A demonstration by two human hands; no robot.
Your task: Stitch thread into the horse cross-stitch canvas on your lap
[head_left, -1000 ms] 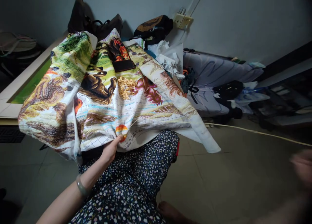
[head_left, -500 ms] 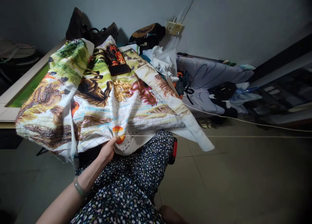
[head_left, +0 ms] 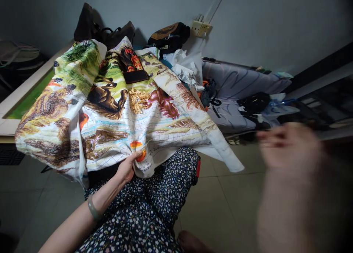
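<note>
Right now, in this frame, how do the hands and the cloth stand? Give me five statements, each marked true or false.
1. The left hand holds the patterned cloth near its lower edge. True.
2. The right hand rests on the cloth. False: it is apart from it, blurred, off to the right.
3. A dark flat rectangle lies on the cloth. True.
4. The bracelet is worn on the right side. False: it is on the left.
5. A yellowish thread bundle lies on the cloth. True.

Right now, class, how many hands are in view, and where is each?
2: the left hand grips the near edge of the cloth; the right hand, blurred, is out to the right.
</note>
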